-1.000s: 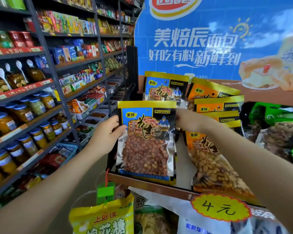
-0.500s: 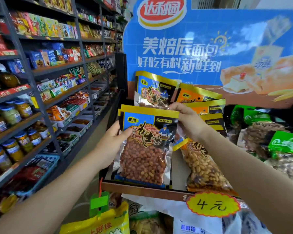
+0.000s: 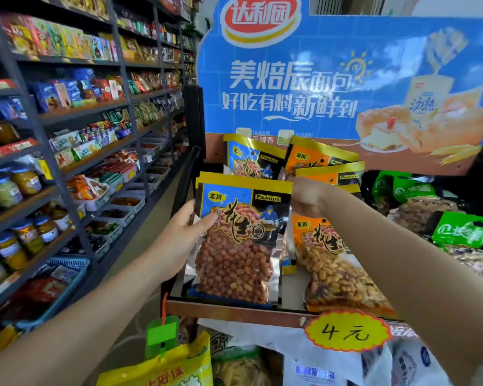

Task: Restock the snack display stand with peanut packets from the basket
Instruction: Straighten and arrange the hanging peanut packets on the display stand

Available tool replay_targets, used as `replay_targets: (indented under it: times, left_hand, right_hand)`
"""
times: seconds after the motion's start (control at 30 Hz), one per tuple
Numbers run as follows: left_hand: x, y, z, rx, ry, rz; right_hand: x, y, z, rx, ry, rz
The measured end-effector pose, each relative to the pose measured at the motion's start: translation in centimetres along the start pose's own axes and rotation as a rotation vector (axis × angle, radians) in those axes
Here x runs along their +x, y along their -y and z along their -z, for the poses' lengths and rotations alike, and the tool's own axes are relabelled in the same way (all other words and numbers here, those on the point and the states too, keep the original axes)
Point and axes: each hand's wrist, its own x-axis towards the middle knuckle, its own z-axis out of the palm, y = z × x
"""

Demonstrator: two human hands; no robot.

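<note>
Left hand [image 3: 186,235] clamps the left edge of the blue-and-yellow peanut packet with red-skinned nuts [image 3: 240,240], standing upright at the front of the cardboard display tray [image 3: 234,310]. Right hand [image 3: 308,199] pinches its top right corner, beside the orange peanut packet [image 3: 332,257]. Step in hand, I judge: seating the packet. Next: settle it squarely, release, fetch another. Basket not identifiable.
</note>
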Motion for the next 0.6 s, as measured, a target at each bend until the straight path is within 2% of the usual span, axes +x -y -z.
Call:
replay_targets:
  times: [0.13,0.33,0.37,0.47,0.5,0.6]
  left_hand:
    - [0.2,-0.8,-0.2,-0.026,0.027,0.066]
    - [0.5,-1.3,-0.2,-0.051,-0.003,0.190]
    - [0.5,-1.3,-0.2,-0.054,-0.018,0.201]
    - [0.3,-1.2,0.0,-0.039,-0.024,0.186]
    - [0.2,-1.2,0.0,-0.035,-0.022,0.171]
    - [0.0,-1.2,0.1,-0.002,-0.017,0.144]
  right_hand:
    - [0.7,0.8,-1.0,0.056,0.024,0.015]
    - [1.8,1.1,-1.5,0.224,-0.110,0.032]
    - [2.0,1.2,-1.2,0.125,-0.185,0.039]
    - [3.5,1.9,0.1,-0.439,-0.511,0.164]
    - [4.1,2.2,0.5,-0.536,-0.566,0.241]
    - [4.8,2.7,0.5,-0.874,-0.590,0.376]
